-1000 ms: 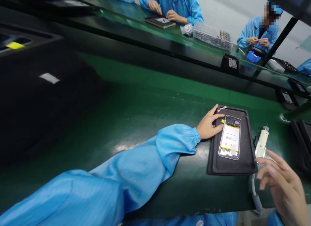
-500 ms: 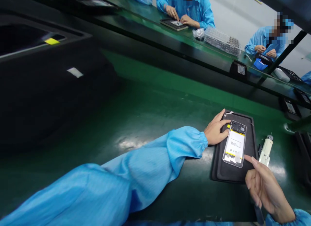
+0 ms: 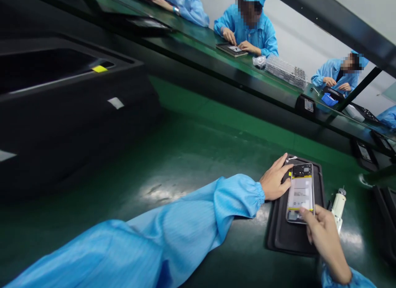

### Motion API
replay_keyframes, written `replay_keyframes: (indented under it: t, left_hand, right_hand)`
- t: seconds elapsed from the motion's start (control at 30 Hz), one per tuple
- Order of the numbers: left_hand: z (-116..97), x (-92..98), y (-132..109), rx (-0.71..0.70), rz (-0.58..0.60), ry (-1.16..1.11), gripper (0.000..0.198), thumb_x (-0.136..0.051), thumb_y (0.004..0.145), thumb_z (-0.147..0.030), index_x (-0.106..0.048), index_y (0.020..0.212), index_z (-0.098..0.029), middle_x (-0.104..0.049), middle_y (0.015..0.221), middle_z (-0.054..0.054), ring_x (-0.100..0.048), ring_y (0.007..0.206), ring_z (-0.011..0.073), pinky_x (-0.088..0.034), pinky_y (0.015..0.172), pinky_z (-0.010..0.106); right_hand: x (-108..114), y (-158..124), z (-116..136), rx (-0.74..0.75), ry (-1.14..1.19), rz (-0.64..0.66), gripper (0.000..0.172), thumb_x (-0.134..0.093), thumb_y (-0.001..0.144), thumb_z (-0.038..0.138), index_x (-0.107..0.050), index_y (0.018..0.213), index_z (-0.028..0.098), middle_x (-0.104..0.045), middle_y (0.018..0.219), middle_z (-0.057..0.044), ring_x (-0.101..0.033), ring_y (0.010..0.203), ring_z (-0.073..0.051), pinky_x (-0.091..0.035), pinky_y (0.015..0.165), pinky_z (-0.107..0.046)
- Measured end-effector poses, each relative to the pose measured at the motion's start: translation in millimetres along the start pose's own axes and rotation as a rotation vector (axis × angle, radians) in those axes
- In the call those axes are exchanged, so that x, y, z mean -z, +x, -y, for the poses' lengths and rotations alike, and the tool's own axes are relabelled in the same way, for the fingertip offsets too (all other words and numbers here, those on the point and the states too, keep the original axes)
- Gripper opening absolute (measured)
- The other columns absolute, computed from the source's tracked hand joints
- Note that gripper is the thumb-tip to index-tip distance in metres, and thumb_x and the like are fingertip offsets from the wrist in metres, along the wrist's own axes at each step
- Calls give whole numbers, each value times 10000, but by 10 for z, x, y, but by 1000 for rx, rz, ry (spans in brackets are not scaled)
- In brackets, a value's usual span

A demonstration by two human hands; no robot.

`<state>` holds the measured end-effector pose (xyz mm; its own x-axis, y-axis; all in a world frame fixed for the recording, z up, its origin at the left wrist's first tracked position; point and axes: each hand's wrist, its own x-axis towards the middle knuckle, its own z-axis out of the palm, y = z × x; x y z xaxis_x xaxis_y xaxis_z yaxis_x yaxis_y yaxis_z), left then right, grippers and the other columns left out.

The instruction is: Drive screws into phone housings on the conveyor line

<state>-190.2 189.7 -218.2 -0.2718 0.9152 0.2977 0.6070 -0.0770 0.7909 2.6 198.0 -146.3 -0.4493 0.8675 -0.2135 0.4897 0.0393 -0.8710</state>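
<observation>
An opened smartphone (image 3: 300,194) lies in a black tray (image 3: 280,234); its pale battery with yellow bands and the dark camera section at the top show. My right hand (image 3: 324,232) pinches the phone's lower right corner, thumb over the face and fingers at the edge, partly hidden. My left hand (image 3: 275,178) rests on the tray's left rim with fingers spread, its fingertips at the phone's upper left edge. A small yellow tab (image 3: 290,173) sits beside those fingertips.
Right of the tray lies a cream-coloured handheld tool (image 3: 339,205). Large black foam cases (image 3: 123,127) fill the left side. Beyond a raised rail, co-workers in blue sit at a green bench with trays, clear plastic packs (image 3: 286,71) and a blue box (image 3: 329,99).
My right hand has moved in from beside the phone and closed on its lower right corner. The phone has turned slightly. My left hand keeps its place; the camera view has shifted.
</observation>
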Motion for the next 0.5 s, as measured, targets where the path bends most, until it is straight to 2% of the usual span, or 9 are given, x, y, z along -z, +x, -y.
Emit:
replay_keyframes:
  t: [0.1,0.17,0.2,0.27,0.37,0.43,0.5]
  left_hand:
    - [11,-11,10,2,-2,-13,621,-535,769,-201,-422,1373,-120,-203,1550,155,-194,1435,273,-241,1182,472]
    - [23,-19,6,-5,-8,-17,615,-536,774,-208,-419,1374,-148,-201,1556,129,-182,1439,259,-234,1187,464]
    - [26,-19,2,-7,-9,-19,597,-530,788,-218,-421,1371,-154,-201,1557,123,-181,1439,255,-234,1188,461]
    - [26,-13,-10,-7,-10,-27,560,-505,824,-244,-421,1371,-156,-211,1554,128,-189,1437,251,-236,1186,467]
    - [24,-3,-16,2,-17,-36,530,-465,863,-275,-414,1376,-149,-235,1543,142,-207,1433,254,-237,1182,478]
    - [25,-6,-7,6,-18,-32,544,-460,865,-282,-397,1387,-145,-241,1541,144,-213,1431,252,-238,1181,473]
    - [21,-12,6,31,-5,2,577,-476,849,-282,-375,1401,-149,-244,1542,136,-222,1429,241,-248,1180,456]
  right_hand:
    - [130,1,-43,389,-589,-428,477,-482,858,572,-573,604,180,-452,455,0,-395,419,-109,-282,465,-262]
    - [171,9,-108,588,-913,-570,434,-405,925,446,-665,733,158,-552,542,-43,-473,464,-138,-296,500,-281]
    - [166,12,-145,647,-1031,-567,428,-373,946,402,-692,824,144,-594,597,-62,-508,485,-151,-294,499,-287]
    - [130,4,-215,682,-1168,-442,450,-354,965,424,-688,1007,126,-646,701,-88,-566,532,-176,-303,491,-290]
    - [132,-45,-289,613,-1112,-237,594,-418,901,620,-637,1138,122,-670,846,-121,-635,675,-220,-383,540,-288]
    - [216,-78,-332,529,-1011,-252,647,-418,869,678,-626,1139,128,-669,878,-125,-647,728,-238,-413,576,-297]
    - [331,-82,-388,389,-956,-342,663,-384,869,696,-625,1108,127,-663,814,-114,-641,681,-244,-401,553,-305]
